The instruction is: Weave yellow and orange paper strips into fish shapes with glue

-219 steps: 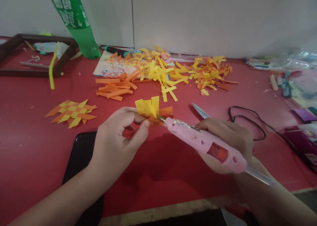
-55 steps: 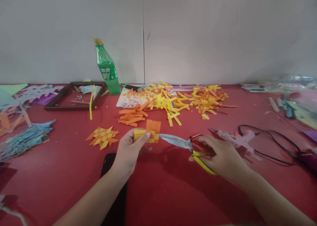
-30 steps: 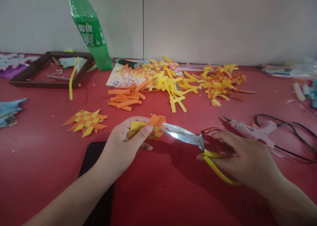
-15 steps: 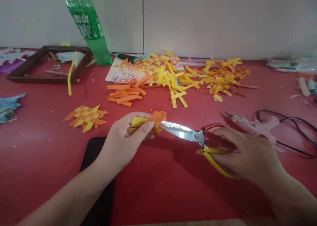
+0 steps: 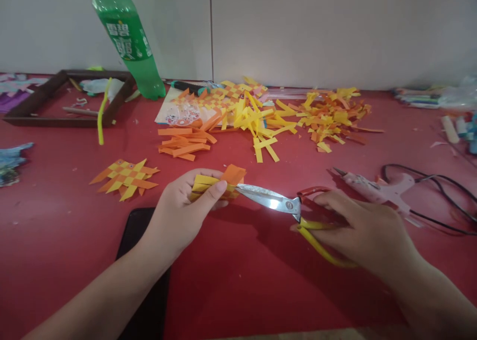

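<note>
My left hand [image 5: 186,213] pinches a small woven piece of yellow and orange paper strips [image 5: 219,182] just above the red table [image 5: 238,290]. My right hand [image 5: 361,230] grips the red and yellow handles of a pair of scissors [image 5: 283,207]. The steel blades point left and their tips reach the right edge of the woven piece. A pink glue gun [image 5: 376,188] lies on the table just beyond my right hand, with a black cord [image 5: 428,191] trailing right.
A finished woven paper shape [image 5: 124,176] lies to the left. Piles of orange strips [image 5: 182,143] and yellow strips [image 5: 261,124] sit behind. A green bottle [image 5: 126,37] and a wooden frame [image 5: 67,99] stand at the back left. A black phone [image 5: 149,280] lies under my left forearm.
Seven seconds ago my right hand held the glue gun at the woven piece; it now lies on the table and the hand holds scissors. Over the last second the blades moved left to the paper.
</note>
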The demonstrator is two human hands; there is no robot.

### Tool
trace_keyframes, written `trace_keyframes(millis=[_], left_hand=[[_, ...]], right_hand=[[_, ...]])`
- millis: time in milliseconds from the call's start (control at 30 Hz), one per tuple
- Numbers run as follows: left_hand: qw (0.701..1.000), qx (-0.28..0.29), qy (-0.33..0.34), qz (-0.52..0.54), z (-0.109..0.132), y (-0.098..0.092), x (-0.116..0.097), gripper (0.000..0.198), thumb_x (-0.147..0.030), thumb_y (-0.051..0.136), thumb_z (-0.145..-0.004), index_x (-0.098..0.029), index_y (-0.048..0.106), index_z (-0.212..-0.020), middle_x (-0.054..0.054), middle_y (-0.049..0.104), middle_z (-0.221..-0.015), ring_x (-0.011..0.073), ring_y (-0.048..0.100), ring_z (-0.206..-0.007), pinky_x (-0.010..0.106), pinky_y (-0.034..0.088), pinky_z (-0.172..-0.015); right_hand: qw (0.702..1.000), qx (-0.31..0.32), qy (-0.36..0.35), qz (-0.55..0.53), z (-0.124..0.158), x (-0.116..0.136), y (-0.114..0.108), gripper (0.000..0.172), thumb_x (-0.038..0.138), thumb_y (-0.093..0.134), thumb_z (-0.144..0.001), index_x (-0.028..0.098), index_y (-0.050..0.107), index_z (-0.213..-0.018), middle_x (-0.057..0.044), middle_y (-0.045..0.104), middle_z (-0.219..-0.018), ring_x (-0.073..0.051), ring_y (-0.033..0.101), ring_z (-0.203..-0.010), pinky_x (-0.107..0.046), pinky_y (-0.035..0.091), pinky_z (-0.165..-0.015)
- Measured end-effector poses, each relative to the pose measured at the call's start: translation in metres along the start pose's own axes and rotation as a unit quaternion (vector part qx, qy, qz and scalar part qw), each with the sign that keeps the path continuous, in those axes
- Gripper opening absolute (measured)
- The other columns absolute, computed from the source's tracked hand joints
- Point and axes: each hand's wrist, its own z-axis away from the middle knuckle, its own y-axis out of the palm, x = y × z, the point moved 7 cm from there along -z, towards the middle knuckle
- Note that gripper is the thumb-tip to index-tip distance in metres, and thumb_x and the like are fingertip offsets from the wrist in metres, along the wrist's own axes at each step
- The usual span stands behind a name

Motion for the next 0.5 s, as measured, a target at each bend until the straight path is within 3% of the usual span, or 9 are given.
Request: trace_keyframes(millis=[167,500], left_hand=[[1.000,0.003,-0.008,0.004,0.0004,-0.0001,0.0002,0.026,-0.041,0.079,-0.079,-0.020,0.068,-0.090,0.002,0.077,-0.081,0.0185,0.076,-0.079,0.027,0.064,-0.074],[0.997,0.021,-0.039,0.060,0.0018,0.0043,0.0041,0.026,-0.039,0.081,-0.076,-0.019,0.069,-0.087,0.002,0.076,-0.083,0.0176,0.075,-0.080,0.026,0.063,-0.075]], right_hand=[[0.999,0.038,0.026,-0.029,-0.0012,-0.0036,0.0039,0.046,0.068,0.054,-0.082,0.025,0.070,-0.085,-0.002,0.072,-0.064,-0.019,0.065,-0.050,-0.027,0.041,-0.045],[1.000,0.014,-0.018,-0.009,0.0017,0.0020,-0.0012,0.043,0.064,0.062,-0.082,0.021,0.067,-0.088,0.001,0.069,-0.060,-0.015,0.060,-0.043,-0.025,0.037,-0.042]])
